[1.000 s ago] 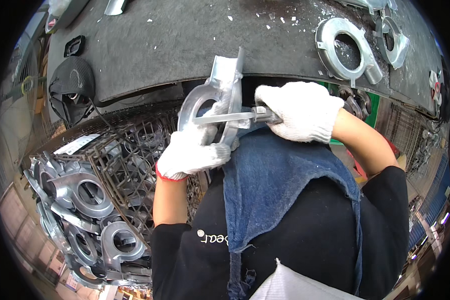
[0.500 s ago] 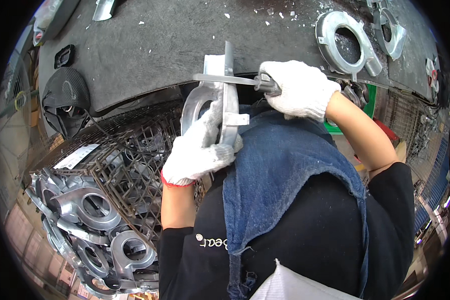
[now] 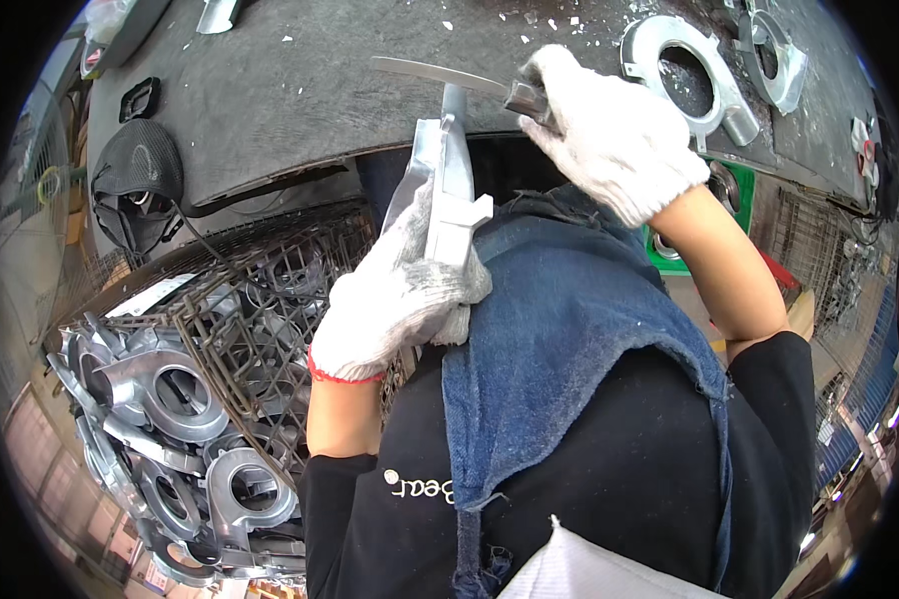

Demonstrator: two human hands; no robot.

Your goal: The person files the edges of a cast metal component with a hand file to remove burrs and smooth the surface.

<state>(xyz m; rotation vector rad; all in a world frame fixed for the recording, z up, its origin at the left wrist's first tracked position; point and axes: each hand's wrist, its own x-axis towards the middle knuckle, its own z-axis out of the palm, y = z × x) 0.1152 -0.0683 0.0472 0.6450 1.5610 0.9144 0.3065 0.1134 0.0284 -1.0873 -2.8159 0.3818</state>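
My left hand [image 3: 395,295], in a white knit glove with a red cuff, is closed around a silver metal casting [image 3: 452,178]. The casting is turned edge-on, its narrow end pointing up toward the table and a small square tab sticking out on the right. Part of its ring is hidden by the glove. My right hand [image 3: 619,135], also gloved, grips the dark handle of a long, flat metal file [image 3: 442,69]. The file's blade points left, above the casting's upper end and apart from it, over the table's front edge.
On the dark table [image 3: 300,110] lie a ring-shaped casting [image 3: 637,65], another casting [image 3: 787,75] and metal chips. A black mesh-covered object [image 3: 135,165] sits at the left edge. Wire baskets [image 3: 240,339] and piled castings [image 3: 175,394] stand lower left; a green crate [image 3: 744,190] is at right.
My right hand has lifted the file up and away from the casting. The left hand has moved slightly down and turned the casting more edge-on, so its ring opening no longer shows.
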